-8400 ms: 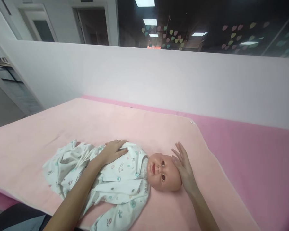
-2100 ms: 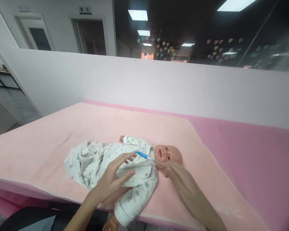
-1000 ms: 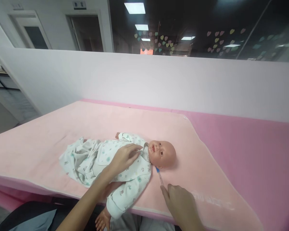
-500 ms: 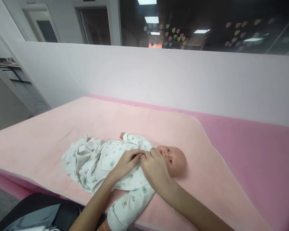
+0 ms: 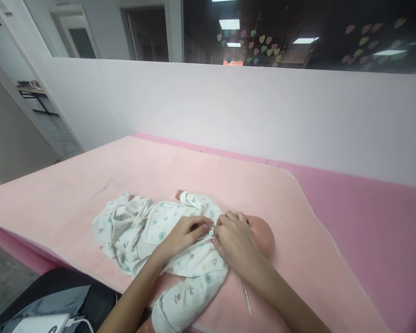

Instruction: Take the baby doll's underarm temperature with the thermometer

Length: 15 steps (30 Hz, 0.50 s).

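Observation:
A baby doll [image 5: 265, 235] lies on its back on the pink mat, its head to the right. It is dressed in a white printed baby shirt [image 5: 201, 261], and my right hand covers most of its face. My left hand [image 5: 183, 236] rests on the chest, thumb and fingers closed on the shirt near the neckline. Curled around the collar under the chin is my right hand [image 5: 235, 240]; its fingertips are partly hidden. Between the hands a small round greenish spot shows on the cloth. A thin white tie [image 5: 247, 298] lies on the mat below my right wrist.
The pale pink mat [image 5: 152, 162] covers a darker pink surface [image 5: 374, 212]. A white low wall [image 5: 229, 106] runs along the back, below dark glass. Front left, a white device [image 5: 41, 323] with a cable lies on something black and grey. Bunched printed cloth [image 5: 114, 231] covers the doll's legs.
My hands, close together at the neckline before, are now slightly apart. My right hand has moved right over the doll's face. The white tie now shows more, and the view has shifted slightly.

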Motion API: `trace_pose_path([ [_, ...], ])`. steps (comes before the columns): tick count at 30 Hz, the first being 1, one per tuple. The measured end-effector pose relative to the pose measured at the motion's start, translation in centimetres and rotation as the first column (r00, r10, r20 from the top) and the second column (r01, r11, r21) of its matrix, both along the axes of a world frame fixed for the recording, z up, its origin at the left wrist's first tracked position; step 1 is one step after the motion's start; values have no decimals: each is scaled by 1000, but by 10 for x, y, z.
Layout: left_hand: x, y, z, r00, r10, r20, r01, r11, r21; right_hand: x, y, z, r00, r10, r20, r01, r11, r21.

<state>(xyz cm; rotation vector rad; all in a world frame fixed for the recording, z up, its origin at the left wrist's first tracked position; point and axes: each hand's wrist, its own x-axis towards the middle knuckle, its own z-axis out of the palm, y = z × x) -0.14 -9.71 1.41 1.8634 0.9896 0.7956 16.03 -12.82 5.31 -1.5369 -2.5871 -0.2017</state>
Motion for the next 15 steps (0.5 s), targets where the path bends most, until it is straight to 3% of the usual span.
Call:
trace_pose_path([
  [6,-2,0,8,989,-120,-84,125,991,46,-3,4,-12,996,-53,76,46,994,97],
  [10,-2,1,5,990,-89,-108,100,989,107,-3,6,-14,996,-52,75,45,995,85],
  [15,-3,2,0,991,-62,-116,72,994,85,0,6,-16,997,-13,72,9,998,57],
])
